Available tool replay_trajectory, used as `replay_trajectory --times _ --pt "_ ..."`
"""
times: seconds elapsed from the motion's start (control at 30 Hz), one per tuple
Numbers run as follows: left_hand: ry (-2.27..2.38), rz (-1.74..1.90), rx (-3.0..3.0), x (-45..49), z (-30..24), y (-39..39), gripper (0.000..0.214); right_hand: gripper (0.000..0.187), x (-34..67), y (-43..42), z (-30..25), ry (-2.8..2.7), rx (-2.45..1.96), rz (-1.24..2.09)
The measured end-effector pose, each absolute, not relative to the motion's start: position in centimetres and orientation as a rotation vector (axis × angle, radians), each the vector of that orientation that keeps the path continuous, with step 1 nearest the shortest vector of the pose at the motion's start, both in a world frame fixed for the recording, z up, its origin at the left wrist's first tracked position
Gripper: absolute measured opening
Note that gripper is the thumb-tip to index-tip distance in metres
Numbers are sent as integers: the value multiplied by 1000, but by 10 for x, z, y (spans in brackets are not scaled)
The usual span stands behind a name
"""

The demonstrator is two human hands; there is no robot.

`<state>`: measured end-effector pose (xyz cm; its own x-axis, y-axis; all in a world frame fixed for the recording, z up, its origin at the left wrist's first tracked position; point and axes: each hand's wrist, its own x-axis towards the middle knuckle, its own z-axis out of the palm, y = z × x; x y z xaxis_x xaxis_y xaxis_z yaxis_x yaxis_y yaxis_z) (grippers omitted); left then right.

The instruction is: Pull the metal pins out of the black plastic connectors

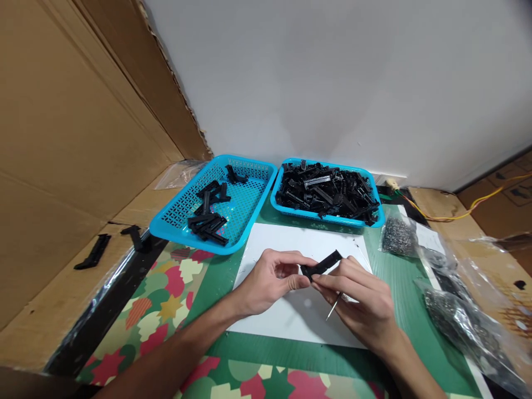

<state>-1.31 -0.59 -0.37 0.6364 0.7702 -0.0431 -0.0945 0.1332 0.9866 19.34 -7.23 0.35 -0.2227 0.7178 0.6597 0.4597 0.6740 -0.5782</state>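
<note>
Fingers point(301, 281) of both hands (thumbs included) pinch 1 black connector point(321, 265).

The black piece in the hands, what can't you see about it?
Head view only:
- black plastic part: its near end is hidden by the left hand and right hand; details too small.
- thin metal pin: upper end hidden inside the right hand.
- plastic bags: cut off by the right edge.

We are at a small parts-assembly workstation: a desk point(399, 310) walled in by cardboard sheets point(70, 138), with two blue plastic baskets point(178, 219) of black plastic connector parts point(328, 194), clear bags of small metal pieces point(465, 321), and a white work sheet point(291, 316).
</note>
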Motion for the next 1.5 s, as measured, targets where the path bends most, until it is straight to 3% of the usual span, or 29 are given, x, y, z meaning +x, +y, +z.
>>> replay_trajectory --times 0.17,0.4,0.57,0.73,0.87,1.03,1.17,1.33,1.5 --pt "616 564 1189 -11 -1 -9 54 23 195 -72 3 -1871 -973 321" --pt "635 516 1326 -13 8 -7 46 32 200 -71 1 -1882 -999 162" --pt "811 661 1712 -12 5 -4 32 30 203 -68 -7 -1995 -999 -69" --pt "840 827 1834 -17 -4 -2 45 26 205 -64 -14 -2011 -1017 -50" --pt "806 892 2058 -19 -8 -2 24 25 203 -61 -18 -2011 -1034 -68" --pt "815 991 2258 -17 -13 -2 18 16 203 -58 -15 -1986 -1238 154" --pt "860 947 2368 -18 -17 -1 16 28 208 -57 -13 -2004 -1389 342" --pt "905 855 2492 -18 -18 -1 11 36 212 -54 -17 -1986 -1366 297" --pt "874 858 2674 -14 -19 -3 9 13 193 -53 -13 -1507 -1320 534"
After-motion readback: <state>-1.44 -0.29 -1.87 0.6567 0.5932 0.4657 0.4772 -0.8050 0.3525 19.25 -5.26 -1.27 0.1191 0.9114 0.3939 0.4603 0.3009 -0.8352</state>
